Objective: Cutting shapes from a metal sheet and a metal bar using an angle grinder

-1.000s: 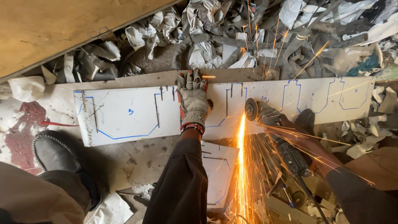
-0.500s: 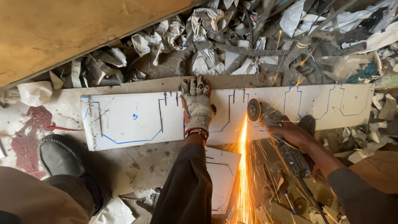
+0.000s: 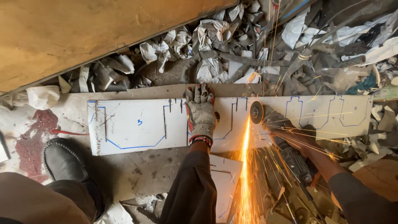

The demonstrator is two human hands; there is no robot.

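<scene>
While gloved left hand (image 3: pixel 201 112) presses flat on white sheet (image 3: pixel 137 126), right hand (image 3: pixel 296 139) grips grinder (image 3: pixel 269 120), mid-cut; next pass prob. needs disc kept on blue line (image 3: pixel 137 146).

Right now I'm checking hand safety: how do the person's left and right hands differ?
The left hand wears a grey knit glove with a red cuff; the right hand looks bare. The left hand lies flat on the long white metal sheet marked with blue outlines, pinning it; the right hand grips the dark angle grinder, amid its orange sparks. Both have dark sleeves.
</scene>
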